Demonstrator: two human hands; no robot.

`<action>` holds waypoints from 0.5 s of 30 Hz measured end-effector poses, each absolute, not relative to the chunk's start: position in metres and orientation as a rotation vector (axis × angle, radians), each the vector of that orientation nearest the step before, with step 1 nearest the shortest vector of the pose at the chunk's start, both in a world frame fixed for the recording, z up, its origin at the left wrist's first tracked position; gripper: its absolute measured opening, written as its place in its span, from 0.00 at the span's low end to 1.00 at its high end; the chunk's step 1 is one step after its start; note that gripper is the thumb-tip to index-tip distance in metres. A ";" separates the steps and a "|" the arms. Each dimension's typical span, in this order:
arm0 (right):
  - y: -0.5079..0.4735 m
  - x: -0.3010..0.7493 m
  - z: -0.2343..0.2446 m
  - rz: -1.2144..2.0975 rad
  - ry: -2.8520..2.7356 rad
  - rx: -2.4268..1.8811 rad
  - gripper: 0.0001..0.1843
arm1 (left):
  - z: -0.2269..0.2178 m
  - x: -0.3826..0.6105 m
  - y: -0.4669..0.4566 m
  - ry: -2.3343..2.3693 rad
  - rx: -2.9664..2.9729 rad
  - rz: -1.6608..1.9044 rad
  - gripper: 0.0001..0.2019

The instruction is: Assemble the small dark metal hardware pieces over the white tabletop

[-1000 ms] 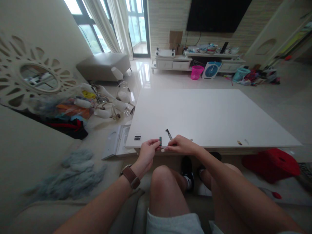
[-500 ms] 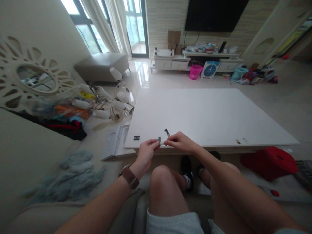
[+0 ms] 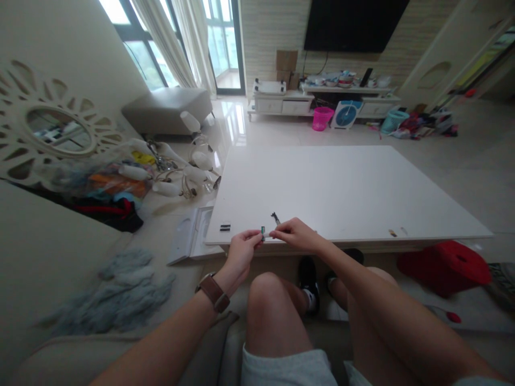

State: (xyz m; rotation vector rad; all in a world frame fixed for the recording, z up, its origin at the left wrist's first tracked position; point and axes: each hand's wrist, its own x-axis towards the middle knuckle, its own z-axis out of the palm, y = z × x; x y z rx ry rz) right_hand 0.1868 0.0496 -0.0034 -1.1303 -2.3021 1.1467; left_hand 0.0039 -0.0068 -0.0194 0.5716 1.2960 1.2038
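Note:
At the near edge of the white table point(image 3: 330, 187), my left hand point(image 3: 242, 247) is closed in a pinch on a small green-and-dark razor cartridge point(image 3: 263, 231), held upright. My right hand point(image 3: 298, 234) is closed too, its fingertips on a small whitish piece point(image 3: 267, 235) that meets the cartridge; its exact kind is too small to make out. Just beyond the right fingers shows a razor handle point(image 3: 276, 218) with a black forked end, its rest hidden by the hand. Two dark strips like razor cartridges point(image 3: 225, 228) lie left of my hands.
Small bits point(image 3: 392, 233) lie near the table's front edge at right. A red stool point(image 3: 450, 268) stands below that edge. An open white box point(image 3: 191, 236) and a chandelier with white shades point(image 3: 173, 171) lie on the floor at left. My knees are under the hands.
Hardly anything differs. The fingers of my right hand have shifted very slightly left toward the cartridge; both hands keep their grip.

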 end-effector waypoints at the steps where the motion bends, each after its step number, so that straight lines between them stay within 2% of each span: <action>1: 0.049 0.186 -0.004 1.175 -2.354 -1.108 0.27 | -0.020 0.004 -0.007 1.303 0.572 1.204 0.12; 15: 0.049 0.184 -0.008 1.117 -2.341 -1.077 0.27 | -0.022 0.003 -0.007 1.293 0.608 1.189 0.13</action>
